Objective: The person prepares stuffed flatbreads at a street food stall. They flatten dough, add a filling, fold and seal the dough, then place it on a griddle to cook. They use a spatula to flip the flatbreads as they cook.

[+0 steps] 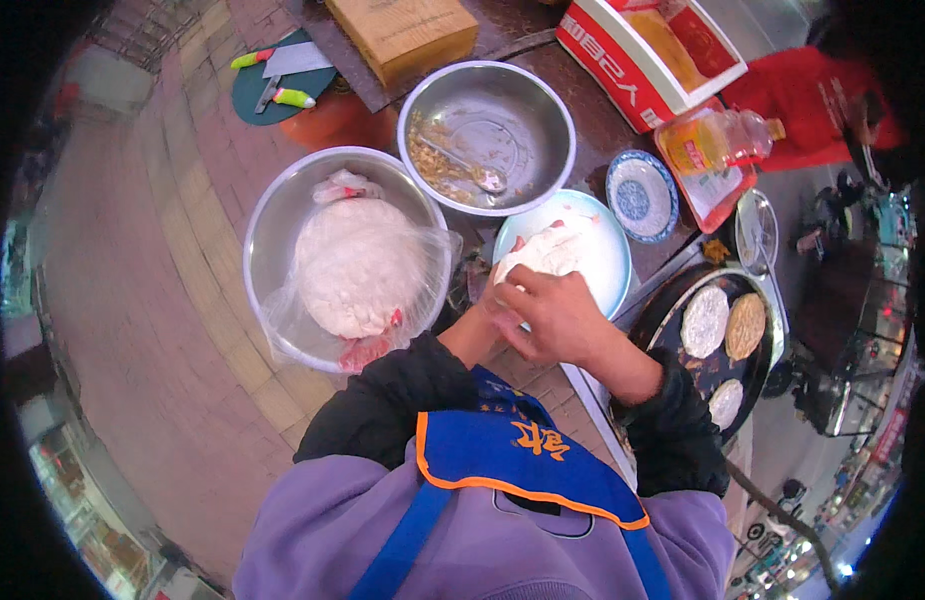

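Note:
A piece of white dough (548, 249) rests in my left hand (494, 304), whose fingertips show at the dough's far edge. My right hand (563, 311) is over the near side of the dough, its fingers bent and pinching there. Both hands are above a pale blue-rimmed plate (611, 251) with white flour on it. To the left, a large steel basin (271, 247) holds a big mound of dough (357, 270), partly covered by a clear plastic bag (425, 262). Behind the plate, a second steel basin (537, 97) contains brownish filling (432, 161) and a metal spoon (462, 161).
At right, a round black griddle (714, 375) carries three flat cakes, one browned (745, 327). Nearby are a blue-patterned bowl (642, 196), an oil bottle (717, 141) and a skimmer (756, 225). A wooden box (402, 34), a red-and-white carton (612, 67) and scrapers (293, 97) stand farther back.

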Motion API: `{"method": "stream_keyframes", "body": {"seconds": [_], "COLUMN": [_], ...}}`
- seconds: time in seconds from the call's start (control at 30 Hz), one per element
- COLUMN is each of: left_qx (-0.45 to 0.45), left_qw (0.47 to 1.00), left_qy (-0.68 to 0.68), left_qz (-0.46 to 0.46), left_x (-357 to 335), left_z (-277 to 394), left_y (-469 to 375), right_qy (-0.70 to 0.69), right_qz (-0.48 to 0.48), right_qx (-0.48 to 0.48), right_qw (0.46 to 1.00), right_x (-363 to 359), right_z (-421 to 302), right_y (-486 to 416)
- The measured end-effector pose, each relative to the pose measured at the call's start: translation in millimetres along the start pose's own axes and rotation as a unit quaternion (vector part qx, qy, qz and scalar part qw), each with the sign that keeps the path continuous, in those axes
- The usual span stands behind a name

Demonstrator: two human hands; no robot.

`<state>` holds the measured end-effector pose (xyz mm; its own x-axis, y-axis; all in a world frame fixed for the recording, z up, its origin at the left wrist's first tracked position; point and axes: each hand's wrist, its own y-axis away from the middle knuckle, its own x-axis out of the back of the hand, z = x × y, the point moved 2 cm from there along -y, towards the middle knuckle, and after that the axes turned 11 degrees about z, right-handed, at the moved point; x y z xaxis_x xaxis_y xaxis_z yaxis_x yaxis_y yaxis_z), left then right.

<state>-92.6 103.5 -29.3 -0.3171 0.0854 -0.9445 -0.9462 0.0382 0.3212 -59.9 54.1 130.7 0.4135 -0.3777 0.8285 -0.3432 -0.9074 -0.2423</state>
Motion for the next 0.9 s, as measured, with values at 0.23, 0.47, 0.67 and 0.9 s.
{"method": "stream_keyframes", "body": {"seconds": [0.23, 0.47, 0.67, 0.9], "left_qx": [0.154, -0.017, -0.068, -0.079], "left_qw": [0.959, 0.98, 0.983, 0.981], "left_qy": [0.234, 0.147, 0.12, 0.115], "left_qz": [0.042, 0.132, 0.124, 0.135], "left_x": [-11.1, -17.6, -16.6, -15.0], "left_z": [54.4, 143.4, 174.1, 183.9], "left_y": [60.0, 110.4, 115.3, 97.9], "right_qy": [0.066, 0.166, 0.072, -0.126], "right_qz": [0.053, -0.088, 0.034, 0.24], "right_qx": [-0.123, -0.187, -0.225, -0.292], "right_qw": [0.989, 0.964, 0.971, 0.917], "right_x": [-43.4, -153.3, -104.9, -83.5], "right_z": [111.0, 162.1, 169.2, 194.3], "right_y": [-128.9, -177.8, -162.0, -158.4]}}
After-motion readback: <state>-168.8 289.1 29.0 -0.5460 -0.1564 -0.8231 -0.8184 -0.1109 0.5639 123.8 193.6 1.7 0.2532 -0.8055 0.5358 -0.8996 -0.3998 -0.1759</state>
